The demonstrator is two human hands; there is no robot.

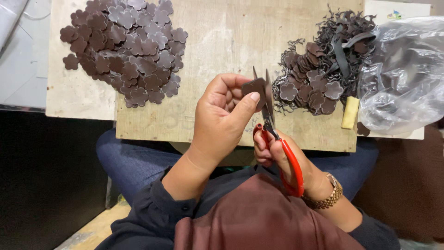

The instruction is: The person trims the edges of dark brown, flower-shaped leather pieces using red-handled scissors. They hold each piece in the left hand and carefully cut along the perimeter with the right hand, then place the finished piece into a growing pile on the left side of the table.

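Observation:
My left hand [221, 115] pinches a small brown flower-shaped leather piece [255, 87] between thumb and fingers, above the front edge of a wooden board [217, 41]. My right hand [277, 155] grips red-handled scissors [270, 118] whose blades point up and away from me, right beside the piece. A gold watch sits on my right wrist.
A heap of trimmed brown flower pieces [127, 51] lies at the board's far left. A pile of untrimmed flowers and dark offcut strips [319, 69] lies at the right, next to a clear plastic bag [402, 74] and a small yellow block [350, 112]. My lap is below the board.

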